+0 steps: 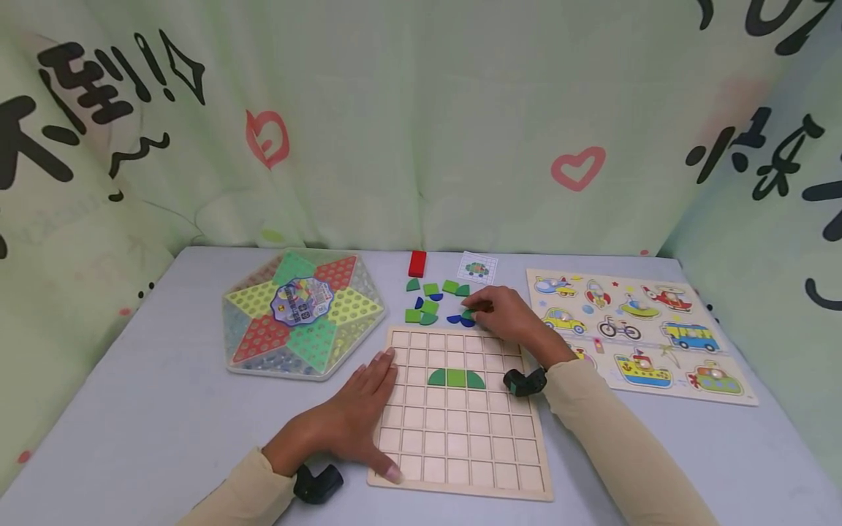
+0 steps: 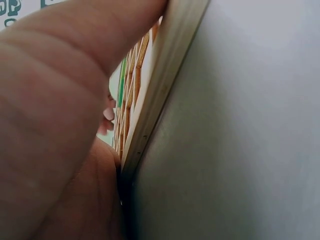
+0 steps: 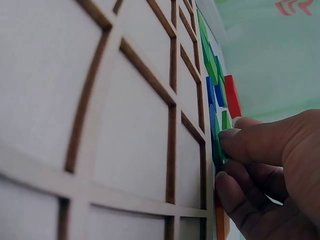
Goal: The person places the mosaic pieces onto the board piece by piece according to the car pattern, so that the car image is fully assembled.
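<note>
A wooden grid board (image 1: pixel 451 421) lies in front of me. My left hand (image 1: pixel 349 415) rests along its left edge, fingers spread and straight, the thumb over the near corner. On the grid, a light green square (image 1: pixel 456 378) sits between two dark green quarter-circles, one to its left (image 1: pixel 437 377) and one to its right (image 1: pixel 475 379). Past the far edge, my right hand (image 1: pixel 503 314) pinches a dark green piece (image 3: pixel 216 142) between thumb and fingers, partly covering it. Blue pieces (image 1: pixel 454 319) lie right beside those fingertips.
Several loose green and blue pieces (image 1: pixel 430 289) are scattered beyond the board, with a red block (image 1: pixel 417 264) and a pattern card (image 1: pixel 477 268) behind them. A hexagonal checkers box (image 1: pixel 358 310) stands left; a picture puzzle board (image 1: pixel 608 351) lies right, near my right forearm.
</note>
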`<action>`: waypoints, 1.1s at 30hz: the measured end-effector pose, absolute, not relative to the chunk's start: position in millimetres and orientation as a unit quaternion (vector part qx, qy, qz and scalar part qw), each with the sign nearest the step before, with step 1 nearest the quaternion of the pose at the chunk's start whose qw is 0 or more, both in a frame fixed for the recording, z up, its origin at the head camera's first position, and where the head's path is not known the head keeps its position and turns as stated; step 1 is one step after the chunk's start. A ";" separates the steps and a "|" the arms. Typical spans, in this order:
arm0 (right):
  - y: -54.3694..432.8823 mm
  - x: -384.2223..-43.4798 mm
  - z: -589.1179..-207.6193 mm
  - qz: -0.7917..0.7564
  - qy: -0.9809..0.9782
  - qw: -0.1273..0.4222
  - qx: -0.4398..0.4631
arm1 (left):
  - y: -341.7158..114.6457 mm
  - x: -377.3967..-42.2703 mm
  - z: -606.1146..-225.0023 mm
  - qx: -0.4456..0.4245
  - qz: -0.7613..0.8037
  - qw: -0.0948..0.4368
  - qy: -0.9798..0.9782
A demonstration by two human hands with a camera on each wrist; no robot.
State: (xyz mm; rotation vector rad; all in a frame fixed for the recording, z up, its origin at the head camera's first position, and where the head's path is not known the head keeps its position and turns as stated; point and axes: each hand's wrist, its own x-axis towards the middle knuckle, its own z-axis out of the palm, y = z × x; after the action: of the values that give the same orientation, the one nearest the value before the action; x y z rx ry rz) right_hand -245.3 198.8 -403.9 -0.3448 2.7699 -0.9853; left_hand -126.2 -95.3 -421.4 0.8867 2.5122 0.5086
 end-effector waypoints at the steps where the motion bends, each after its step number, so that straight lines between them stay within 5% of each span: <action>1: 199.0 -245.5 -403.8 -0.327 0.933 0.092 -0.118 | -95.2 -126.2 -421.2 0.319 0.183 0.213 0.905; 33: 204.5 -243.2 -397.0 -0.285 0.945 0.104 -0.123 | -96.0 -126.0 -421.9 0.322 0.192 0.210 0.903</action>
State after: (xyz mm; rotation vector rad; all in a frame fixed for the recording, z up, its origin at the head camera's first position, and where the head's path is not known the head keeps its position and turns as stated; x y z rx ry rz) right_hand -243.2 204.5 -397.0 -0.3637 2.7862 -0.8399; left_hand -126.0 -96.0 -421.9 0.8949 2.5108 0.5332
